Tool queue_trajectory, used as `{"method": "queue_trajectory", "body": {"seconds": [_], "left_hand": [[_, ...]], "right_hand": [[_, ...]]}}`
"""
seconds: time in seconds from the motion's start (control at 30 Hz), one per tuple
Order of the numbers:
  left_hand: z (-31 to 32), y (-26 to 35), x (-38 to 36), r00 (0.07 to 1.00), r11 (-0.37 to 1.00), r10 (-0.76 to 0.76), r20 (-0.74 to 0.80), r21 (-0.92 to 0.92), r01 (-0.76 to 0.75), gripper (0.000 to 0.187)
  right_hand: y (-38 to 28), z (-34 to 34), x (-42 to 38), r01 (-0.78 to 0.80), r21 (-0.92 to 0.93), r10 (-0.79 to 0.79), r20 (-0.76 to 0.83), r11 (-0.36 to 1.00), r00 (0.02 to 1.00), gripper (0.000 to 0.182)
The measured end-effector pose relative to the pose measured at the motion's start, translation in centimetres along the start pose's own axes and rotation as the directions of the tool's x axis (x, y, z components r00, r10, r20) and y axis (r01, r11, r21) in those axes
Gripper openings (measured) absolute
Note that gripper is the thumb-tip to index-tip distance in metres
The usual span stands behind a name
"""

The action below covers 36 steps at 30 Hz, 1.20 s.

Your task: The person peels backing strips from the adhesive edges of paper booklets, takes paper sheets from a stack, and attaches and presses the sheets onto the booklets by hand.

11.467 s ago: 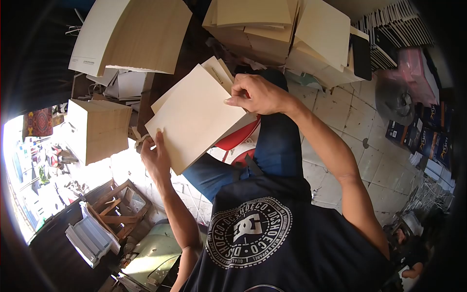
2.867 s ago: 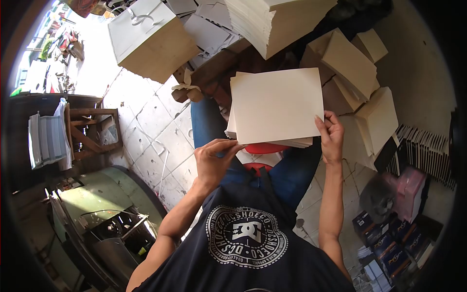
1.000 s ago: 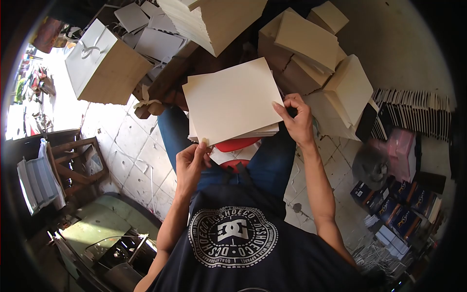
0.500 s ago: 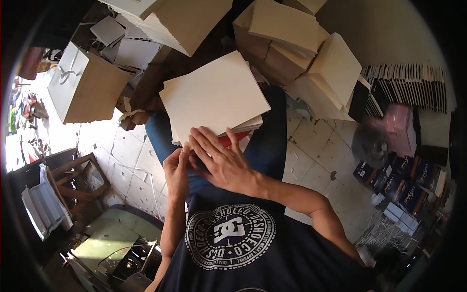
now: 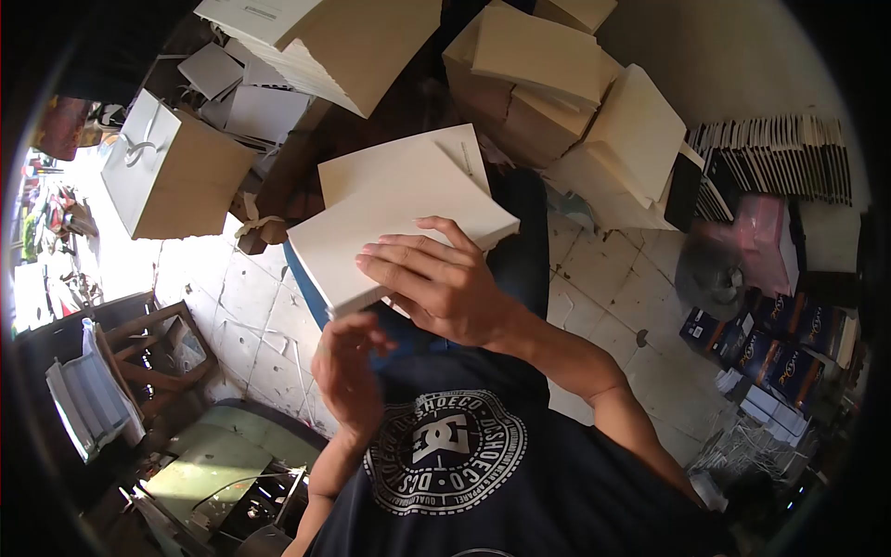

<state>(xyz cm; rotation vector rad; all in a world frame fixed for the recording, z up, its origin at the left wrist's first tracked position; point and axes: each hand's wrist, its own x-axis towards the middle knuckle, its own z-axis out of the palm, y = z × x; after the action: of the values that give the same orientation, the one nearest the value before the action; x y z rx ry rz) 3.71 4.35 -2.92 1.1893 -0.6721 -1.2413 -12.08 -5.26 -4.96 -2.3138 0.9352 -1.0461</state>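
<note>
A thick stack of cream paper sheets [image 5: 362, 237] is lifted over my lap, tilted, with my right hand [image 5: 441, 283] gripping its near edge, fingers spread on top. A second cream stack [image 5: 408, 162] lies just behind it on my knees. My left hand [image 5: 348, 371] hovers below the lifted stack's near corner, fingers loosely curled, holding nothing. I sit in blue jeans and a dark printed shirt.
More cream stacks [image 5: 557, 65] pile up ahead and to the right. A white paper bag with handles [image 5: 172, 176] stands at left on the tiled floor [image 5: 251, 306]. A wooden stool [image 5: 153, 339], a green machine [image 5: 209, 455] and dark boxes [image 5: 789, 348] surround me.
My right hand came from the stack's far right corner to its near edge and lifted a thick part of the stack. My left hand let go and dropped back below it.
</note>
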Motion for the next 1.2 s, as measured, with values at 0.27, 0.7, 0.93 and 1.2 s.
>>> {"method": "queue_trajectory", "body": {"seconds": [0.27,0.7,0.93,1.2], "left_hand": [[-1.8,-4.7,1.5,0.992,0.994,-0.114,0.056,0.000,0.114,0.039],[-5.9,-4.3,2.6,0.871,0.821,-0.478,0.113,0.410,0.397,0.051],[-4.6,0.6,1.0,0.917,0.915,-0.291,0.272,0.358,0.184,0.034],[8.0,-2.7,4.6,0.706,0.907,0.287,0.647,0.052,-0.417,0.105]], "right_hand": [[-1.2,-2.4,0.8,-0.206,0.769,0.659,-0.338,0.605,0.672,0.030],[22.6,-16.6,-8.9,-0.488,-0.689,0.232,-0.436,0.536,0.869,0.065],[21.4,-15.2,-9.1,-0.718,-0.382,0.529,-0.493,0.582,0.691,0.030],[-0.7,-6.5,-5.5,-0.114,-0.169,0.045,-0.368,0.979,0.929,0.037]]}}
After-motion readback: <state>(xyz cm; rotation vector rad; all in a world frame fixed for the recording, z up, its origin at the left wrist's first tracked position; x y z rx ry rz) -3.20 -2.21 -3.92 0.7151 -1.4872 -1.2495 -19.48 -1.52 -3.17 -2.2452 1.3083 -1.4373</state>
